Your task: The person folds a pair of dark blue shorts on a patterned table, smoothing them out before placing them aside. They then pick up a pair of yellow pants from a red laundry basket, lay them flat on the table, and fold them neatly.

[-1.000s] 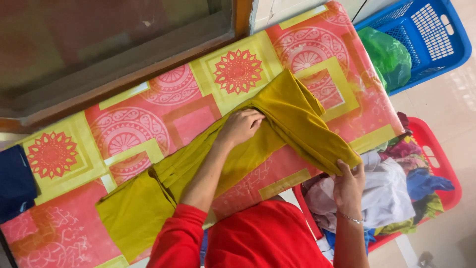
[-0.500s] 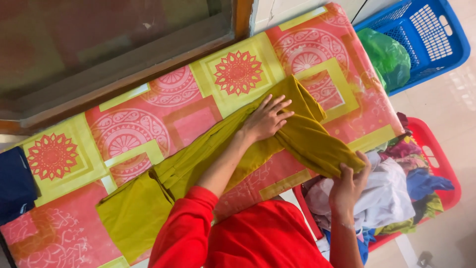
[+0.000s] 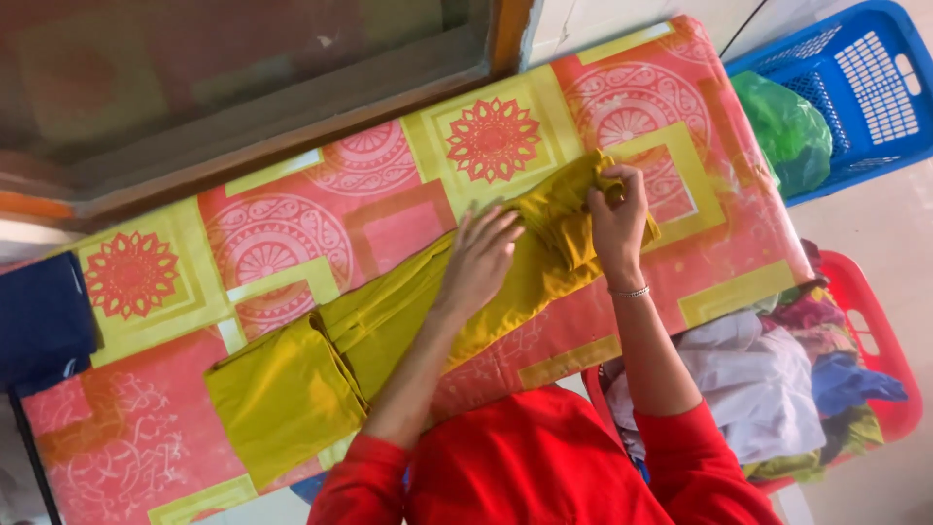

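Note:
A long mustard-yellow garment (image 3: pixel 321 360) lies diagonally on a board covered with a red and yellow patterned cloth (image 3: pixel 292 224). My left hand (image 3: pixel 481 258) rests flat on the middle of the garment, fingers spread. My right hand (image 3: pixel 617 209) pinches the bunched right end of the garment, which is folded back up onto the board. Both arms wear red sleeves.
A red basket (image 3: pixel 870 321) full of mixed clothes stands at the lower right. A blue basket (image 3: pixel 865 78) with a green bag (image 3: pixel 787 131) is at the upper right. A dark blue cloth (image 3: pixel 44 321) lies at the board's left end. A wooden-framed window runs along the top.
My right hand has lifted the hanging end of the garment from beside the red basket up onto the board. My left hand slid slightly left and flattened on the fabric.

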